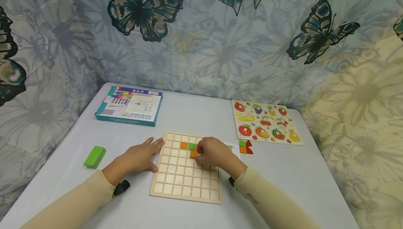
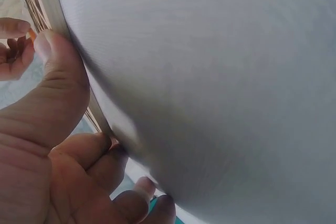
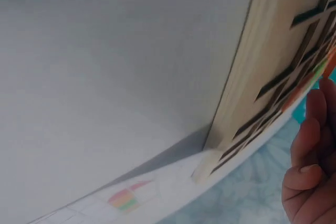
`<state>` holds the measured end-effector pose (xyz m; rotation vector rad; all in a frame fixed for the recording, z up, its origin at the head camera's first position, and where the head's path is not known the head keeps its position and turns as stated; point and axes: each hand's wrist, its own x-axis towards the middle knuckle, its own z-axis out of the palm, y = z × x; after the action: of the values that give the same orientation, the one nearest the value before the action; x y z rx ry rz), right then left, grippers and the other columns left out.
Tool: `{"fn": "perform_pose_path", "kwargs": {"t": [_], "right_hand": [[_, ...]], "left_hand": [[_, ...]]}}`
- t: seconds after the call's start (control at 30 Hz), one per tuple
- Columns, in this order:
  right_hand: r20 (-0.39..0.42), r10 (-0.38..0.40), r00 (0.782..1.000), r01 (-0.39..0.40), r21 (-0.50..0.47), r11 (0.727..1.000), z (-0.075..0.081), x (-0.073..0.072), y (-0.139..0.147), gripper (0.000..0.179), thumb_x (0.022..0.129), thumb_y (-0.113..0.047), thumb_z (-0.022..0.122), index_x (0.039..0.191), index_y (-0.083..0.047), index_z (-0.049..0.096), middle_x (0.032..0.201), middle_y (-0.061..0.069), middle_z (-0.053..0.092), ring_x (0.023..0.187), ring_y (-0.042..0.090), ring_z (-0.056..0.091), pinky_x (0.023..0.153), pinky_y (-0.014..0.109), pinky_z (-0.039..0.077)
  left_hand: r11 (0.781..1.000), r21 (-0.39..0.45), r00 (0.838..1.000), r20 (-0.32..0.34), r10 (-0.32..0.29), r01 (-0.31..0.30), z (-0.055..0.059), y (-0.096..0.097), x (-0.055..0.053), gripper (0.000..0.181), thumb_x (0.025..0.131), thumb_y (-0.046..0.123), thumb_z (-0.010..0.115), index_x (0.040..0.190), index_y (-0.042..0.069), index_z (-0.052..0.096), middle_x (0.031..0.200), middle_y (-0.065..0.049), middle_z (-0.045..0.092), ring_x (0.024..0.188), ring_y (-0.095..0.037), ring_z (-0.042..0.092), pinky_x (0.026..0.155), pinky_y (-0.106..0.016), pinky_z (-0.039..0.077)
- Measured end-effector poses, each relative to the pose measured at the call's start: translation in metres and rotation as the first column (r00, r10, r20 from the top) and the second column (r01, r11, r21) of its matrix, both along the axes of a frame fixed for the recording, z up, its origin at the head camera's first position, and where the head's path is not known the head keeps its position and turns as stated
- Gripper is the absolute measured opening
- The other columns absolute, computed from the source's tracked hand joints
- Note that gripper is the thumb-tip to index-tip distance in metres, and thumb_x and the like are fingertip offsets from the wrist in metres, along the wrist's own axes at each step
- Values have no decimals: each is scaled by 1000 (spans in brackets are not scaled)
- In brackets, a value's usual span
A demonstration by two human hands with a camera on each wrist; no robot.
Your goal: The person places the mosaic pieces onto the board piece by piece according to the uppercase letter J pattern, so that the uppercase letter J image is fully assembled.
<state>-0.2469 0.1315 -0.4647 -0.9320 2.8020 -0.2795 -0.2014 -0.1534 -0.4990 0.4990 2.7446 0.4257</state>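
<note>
A wooden grid board (image 1: 179, 180) with raised square cells lies at the middle of the table. My right hand (image 1: 215, 152) is over its upper right part and pinches an orange square tile (image 1: 193, 154) just above the cells. An orange tile (image 1: 184, 145) and a green tile (image 1: 192, 146) sit side by side in an upper row; more orange shows beside them, mostly hidden by the fingers. My left hand (image 1: 141, 156) rests at the board's left edge, fingers spread. In the left wrist view, the thumb (image 2: 52, 56) presses against the board's side.
A printed pattern sheet (image 1: 233, 148) lies right of the board, partly covered by the right hand. Beside it are a green tile (image 1: 242, 143), an orange tile (image 1: 243, 150) and red curved pieces (image 1: 249, 147). Farther off are a fruit puzzle board (image 1: 267, 122), a flat box (image 1: 129, 105) and a green block (image 1: 95, 157).
</note>
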Motion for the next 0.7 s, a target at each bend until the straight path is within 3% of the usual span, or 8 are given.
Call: {"fn": "perform_pose_path", "kwargs": {"t": [0.7], "right_hand": [[2,26,1000,-26,-6,1000,-7,-5,-8,16,83,-30,80,83,-18,68,77,-11,56,67,9,52,64,25,46]], "left_hand": [[1000,3,1000,1,11,-11,9,3,4,104,70,43,81,154,8,31,159,-7,27,145,-38,17,100,-61,37]]}}
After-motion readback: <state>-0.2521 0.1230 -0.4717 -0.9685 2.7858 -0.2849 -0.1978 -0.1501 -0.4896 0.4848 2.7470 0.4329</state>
